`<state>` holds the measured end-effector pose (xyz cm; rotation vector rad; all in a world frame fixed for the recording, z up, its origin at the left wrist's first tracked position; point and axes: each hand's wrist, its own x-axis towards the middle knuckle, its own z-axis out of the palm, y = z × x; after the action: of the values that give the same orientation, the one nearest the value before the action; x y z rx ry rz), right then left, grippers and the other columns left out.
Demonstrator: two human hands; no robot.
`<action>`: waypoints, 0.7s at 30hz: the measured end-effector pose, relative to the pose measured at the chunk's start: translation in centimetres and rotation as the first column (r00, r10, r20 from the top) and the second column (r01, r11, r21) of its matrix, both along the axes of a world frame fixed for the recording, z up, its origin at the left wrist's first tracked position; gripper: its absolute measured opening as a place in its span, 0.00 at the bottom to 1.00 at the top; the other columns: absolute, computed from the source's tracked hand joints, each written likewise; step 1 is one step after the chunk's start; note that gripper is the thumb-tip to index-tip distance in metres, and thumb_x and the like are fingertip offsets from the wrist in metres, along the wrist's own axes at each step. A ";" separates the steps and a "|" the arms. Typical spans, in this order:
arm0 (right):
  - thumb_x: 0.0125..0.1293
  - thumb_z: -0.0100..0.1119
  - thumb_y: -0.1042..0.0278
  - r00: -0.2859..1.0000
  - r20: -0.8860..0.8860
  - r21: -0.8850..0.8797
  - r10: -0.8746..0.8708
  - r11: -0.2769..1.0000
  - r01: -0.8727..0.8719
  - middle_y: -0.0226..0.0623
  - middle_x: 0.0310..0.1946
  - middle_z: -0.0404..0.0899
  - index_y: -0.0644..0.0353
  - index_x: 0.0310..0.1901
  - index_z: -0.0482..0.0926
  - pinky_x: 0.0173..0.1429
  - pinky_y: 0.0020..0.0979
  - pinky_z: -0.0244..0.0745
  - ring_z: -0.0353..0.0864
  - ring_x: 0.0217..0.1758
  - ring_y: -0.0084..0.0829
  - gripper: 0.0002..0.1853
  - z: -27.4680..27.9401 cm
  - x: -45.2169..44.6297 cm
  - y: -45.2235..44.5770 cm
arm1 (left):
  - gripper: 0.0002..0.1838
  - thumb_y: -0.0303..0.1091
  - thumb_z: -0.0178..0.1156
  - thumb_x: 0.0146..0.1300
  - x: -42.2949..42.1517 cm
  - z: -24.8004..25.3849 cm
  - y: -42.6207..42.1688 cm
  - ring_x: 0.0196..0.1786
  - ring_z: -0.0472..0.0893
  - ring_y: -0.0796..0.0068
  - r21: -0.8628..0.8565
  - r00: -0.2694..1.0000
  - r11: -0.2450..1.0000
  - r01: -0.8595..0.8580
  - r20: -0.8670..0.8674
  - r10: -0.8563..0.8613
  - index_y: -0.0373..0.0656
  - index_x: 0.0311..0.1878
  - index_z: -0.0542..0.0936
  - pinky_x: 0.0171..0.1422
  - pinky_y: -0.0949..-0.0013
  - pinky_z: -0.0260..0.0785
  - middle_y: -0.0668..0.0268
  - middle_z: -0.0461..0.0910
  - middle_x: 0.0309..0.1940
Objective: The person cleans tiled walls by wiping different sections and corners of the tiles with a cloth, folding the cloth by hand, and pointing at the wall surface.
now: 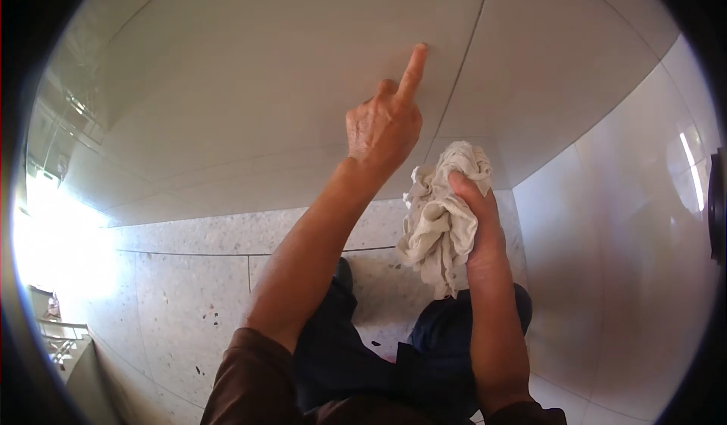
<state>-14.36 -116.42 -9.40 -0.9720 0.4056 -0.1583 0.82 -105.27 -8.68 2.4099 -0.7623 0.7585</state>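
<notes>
My left hand (384,118) reaches to a smooth grey-beige wall panel (257,84), its index finger stretched out with the tip at the surface. The other fingers are folded in, and nothing shows in that hand. Lower and to the right, my right hand (473,198) grips a crumpled off-white cloth (443,224). The thumb lies over the cloth, whose folds hide most of the fingers. Loose cloth hangs down beside my wrist.
A dark vertical seam (469,46) divides the panel, right of my left fingertip. On the right, a glossy pale wall (606,236) meets it at a corner. Below lies a speckled tile floor (182,289). Bright light (57,232) glares at the left, above a railing-like object (64,334).
</notes>
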 end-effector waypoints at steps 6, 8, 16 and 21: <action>0.63 0.68 0.60 0.999 0.021 0.006 -0.025 1.000 0.025 0.39 0.46 0.80 0.66 0.61 0.73 0.46 0.31 0.83 0.84 0.43 0.29 0.29 0.7 0.1 0.2 | 0.49 0.23 0.63 0.55 0.4 -0.1 -0.8 0.27 0.86 0.64 -0.004 0.997 1.000 0.015 0.070 -0.015 0.53 0.82 0.58 0.26 0.59 0.78 0.61 0.84 0.33; 0.63 0.68 0.60 1.000 0.013 0.018 -0.017 1.000 0.016 0.39 0.47 0.80 0.66 0.61 0.73 0.46 0.31 0.83 0.84 0.44 0.28 0.29 0.6 0.0 0.3 | 0.48 0.23 0.63 0.55 0.7 -0.6 -0.3 0.29 0.87 0.64 -0.069 0.997 0.997 0.029 0.076 -0.024 0.52 0.81 0.59 0.27 0.60 0.79 0.59 0.85 0.36; 0.64 0.68 0.59 0.999 0.022 0.014 -0.029 0.999 0.029 0.39 0.46 0.80 0.66 0.61 0.72 0.45 0.31 0.83 0.84 0.42 0.28 0.29 0.7 -0.1 0.5 | 0.45 0.23 0.61 0.58 1.2 -1.2 0.1 0.20 0.83 0.67 -0.066 0.989 0.997 0.039 0.145 -0.029 0.52 0.81 0.60 0.20 0.63 0.75 0.63 0.82 0.30; 0.65 0.67 0.59 0.999 0.042 0.008 0.018 1.000 -0.018 0.39 0.45 0.80 0.66 0.60 0.72 0.45 0.30 0.84 0.84 0.42 0.28 0.27 0.5 -0.1 0.1 | 0.45 0.24 0.61 0.58 1.2 -1.1 0.1 0.21 0.84 0.67 -0.070 0.994 0.997 0.016 0.112 -0.009 0.52 0.81 0.59 0.20 0.63 0.75 0.64 0.82 0.30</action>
<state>-14.44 -116.32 -8.90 -0.9628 0.3590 -0.1602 2.05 -105.20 -9.73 2.3137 -0.7800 0.9059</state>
